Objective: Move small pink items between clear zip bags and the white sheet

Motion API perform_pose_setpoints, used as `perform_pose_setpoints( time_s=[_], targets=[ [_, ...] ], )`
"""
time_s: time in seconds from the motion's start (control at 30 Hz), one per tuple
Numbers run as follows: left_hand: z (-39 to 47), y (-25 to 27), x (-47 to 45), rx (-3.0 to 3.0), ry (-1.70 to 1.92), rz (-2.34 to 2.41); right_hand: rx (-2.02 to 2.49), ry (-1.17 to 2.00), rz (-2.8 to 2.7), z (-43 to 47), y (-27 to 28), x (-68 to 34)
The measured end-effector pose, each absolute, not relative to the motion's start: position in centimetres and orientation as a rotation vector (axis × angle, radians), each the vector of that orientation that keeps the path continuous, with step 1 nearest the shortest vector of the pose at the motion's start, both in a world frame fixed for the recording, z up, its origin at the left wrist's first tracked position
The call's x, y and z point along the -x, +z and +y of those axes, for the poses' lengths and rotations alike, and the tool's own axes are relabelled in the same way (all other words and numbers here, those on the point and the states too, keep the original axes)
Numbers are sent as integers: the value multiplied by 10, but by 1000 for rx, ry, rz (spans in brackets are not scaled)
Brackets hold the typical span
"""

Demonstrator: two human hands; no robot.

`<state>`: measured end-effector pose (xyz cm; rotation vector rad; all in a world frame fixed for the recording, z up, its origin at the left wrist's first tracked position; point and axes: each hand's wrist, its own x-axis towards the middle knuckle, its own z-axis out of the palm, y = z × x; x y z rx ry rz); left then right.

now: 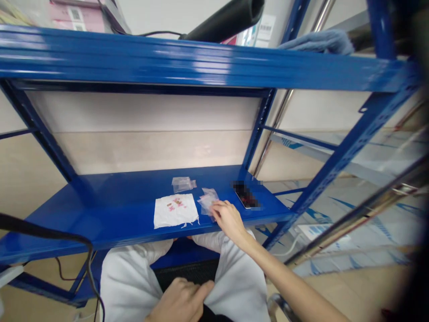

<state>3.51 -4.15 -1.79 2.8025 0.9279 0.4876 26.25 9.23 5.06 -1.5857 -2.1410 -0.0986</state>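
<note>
A: Which hand nearer to the small pile of clear plastic bags?
B: Clearly the right hand. Touching, at the near right edge of this pile.
A: And from those fingertips, in which direction, the rest of the pile?
B: To the left and farther in on the blue shelf, with the long axis roughly from front to back.
A: Fingers together or apart?
B: Bent and close together over the plastic. Pinched on it or only resting: not possible to tell.
A: And the left hand?
B: Low, between the legs of the white trousers, well apart from the bags. Fingers bent, palm hidden; about any grip, impossible to tell.
A: Beside the pile?
B: On the left, a white cloth with small pink pieces; on the right, a dark phone.
</note>
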Motion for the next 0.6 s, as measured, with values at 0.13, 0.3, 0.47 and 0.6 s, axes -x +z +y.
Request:
perform_pose_setpoints(
  time_s=[0.13,0.3,0.47,0.6],
  targets=[
    [-39,-16,-22,-2702,596,1025,1559,21,-1927,101,53,-263],
    [-25,-20,-16,-2474,716,1204,1349,173,-1560,117,71,-262],
    [-15,-21,-17,-2206,891,1279,1095,443,-1264,123,94,-253],
    [-3,-11,-26,-1716,1035,1161,902,939,-951,96,83,-223]
  ],
)
